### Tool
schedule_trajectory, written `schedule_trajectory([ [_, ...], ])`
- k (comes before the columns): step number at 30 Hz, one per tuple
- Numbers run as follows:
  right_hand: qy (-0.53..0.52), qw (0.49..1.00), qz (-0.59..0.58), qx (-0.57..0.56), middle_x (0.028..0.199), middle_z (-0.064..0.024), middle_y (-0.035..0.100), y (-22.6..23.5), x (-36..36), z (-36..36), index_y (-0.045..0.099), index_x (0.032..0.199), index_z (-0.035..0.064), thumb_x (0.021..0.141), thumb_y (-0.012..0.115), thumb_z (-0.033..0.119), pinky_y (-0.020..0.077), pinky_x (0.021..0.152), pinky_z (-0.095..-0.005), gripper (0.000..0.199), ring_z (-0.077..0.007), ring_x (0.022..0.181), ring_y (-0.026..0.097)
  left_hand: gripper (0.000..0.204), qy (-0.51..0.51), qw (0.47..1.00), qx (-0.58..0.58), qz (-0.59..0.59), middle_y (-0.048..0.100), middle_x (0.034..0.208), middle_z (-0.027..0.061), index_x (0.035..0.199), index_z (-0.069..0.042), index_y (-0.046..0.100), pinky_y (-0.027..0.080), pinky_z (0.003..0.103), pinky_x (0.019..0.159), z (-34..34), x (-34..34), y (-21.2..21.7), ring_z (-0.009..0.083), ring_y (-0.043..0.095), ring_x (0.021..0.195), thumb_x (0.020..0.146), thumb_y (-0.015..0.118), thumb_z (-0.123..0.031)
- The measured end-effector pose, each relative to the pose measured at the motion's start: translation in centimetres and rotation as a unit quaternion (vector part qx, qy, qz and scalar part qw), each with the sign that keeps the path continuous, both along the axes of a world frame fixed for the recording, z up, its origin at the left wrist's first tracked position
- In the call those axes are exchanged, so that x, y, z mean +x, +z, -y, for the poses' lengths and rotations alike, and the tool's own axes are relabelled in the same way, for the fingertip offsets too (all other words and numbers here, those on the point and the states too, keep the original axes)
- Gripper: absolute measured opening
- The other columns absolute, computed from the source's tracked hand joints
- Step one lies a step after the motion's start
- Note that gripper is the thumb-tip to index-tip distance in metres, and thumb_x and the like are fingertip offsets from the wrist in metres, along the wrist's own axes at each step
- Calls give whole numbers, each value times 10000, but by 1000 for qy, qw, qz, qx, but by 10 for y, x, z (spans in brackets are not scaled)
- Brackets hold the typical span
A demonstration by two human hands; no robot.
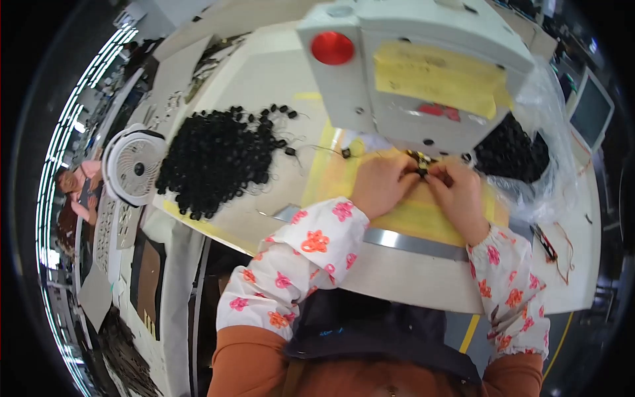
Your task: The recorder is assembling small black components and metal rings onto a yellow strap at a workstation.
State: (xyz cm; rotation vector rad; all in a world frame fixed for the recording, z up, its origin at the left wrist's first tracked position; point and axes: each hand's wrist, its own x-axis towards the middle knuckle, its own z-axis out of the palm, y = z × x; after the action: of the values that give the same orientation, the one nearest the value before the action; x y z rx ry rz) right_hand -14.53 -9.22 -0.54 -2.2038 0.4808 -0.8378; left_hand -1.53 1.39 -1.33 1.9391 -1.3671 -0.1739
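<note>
My left hand (385, 180) and my right hand (456, 193) meet under the head of a white sewing machine (340, 99). Fingertips of both are pinched around a small black piece (422, 172) close to the needle area. Its exact kind is too small to make out. To the left of my left hand, another small black piece (346, 153) lies on the yellow-taped plate, with thread trailing toward a large pile of small black pieces (211, 159). Flowered sleeve covers are on both my forearms.
A clear plastic bag (542, 192) with black pieces (512, 151) lies right of the machine. A white fan (138, 169) stands left of the pile. A metal tool (286, 213) lies near my left sleeve, and a screen (591, 109) stands far right. Another person (84, 188) sits far left.
</note>
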Motion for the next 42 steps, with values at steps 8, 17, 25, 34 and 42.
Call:
schedule_trajectory([
  [8,22,999,10,22,701,-168,605,-3,6,7,595,752,-29,702,630,31,463,564,-329,85,-279,612,593,199,11,999,18,-36,632,694,63,814,-85,620,453,332,564,4,3,6,215,604,627,751,614,-274],
  [17,5,1000,14,-23,656,-114,606,-8,6,12,606,774,-28,712,641,37,458,528,-260,96,-163,549,580,256,19,992,75,-97,653,718,53,872,-78,659,448,259,565,8,6,6,157,606,617,758,599,-300],
  [25,-9,999,22,-36,640,-133,602,-5,10,13,618,746,-36,705,652,57,452,507,-265,108,-179,530,579,292,7,989,88,-119,654,729,36,897,-90,665,446,250,589,12,17,3,143,607,640,775,567,-336],
  [34,0,1000,11,-16,620,-161,565,2,8,14,534,681,-34,670,615,1,434,507,-344,89,-297,553,560,287,17,986,150,-74,642,717,31,894,-164,670,449,286,590,13,15,11,185,609,672,794,529,-393],
  [42,-3,999,-34,-11,614,-156,570,6,8,15,527,669,-30,659,639,15,442,508,-336,121,-294,556,568,317,-18,987,140,-78,640,736,49,907,-175,667,455,296,598,15,25,-3,215,608,692,806,494,-421],
])
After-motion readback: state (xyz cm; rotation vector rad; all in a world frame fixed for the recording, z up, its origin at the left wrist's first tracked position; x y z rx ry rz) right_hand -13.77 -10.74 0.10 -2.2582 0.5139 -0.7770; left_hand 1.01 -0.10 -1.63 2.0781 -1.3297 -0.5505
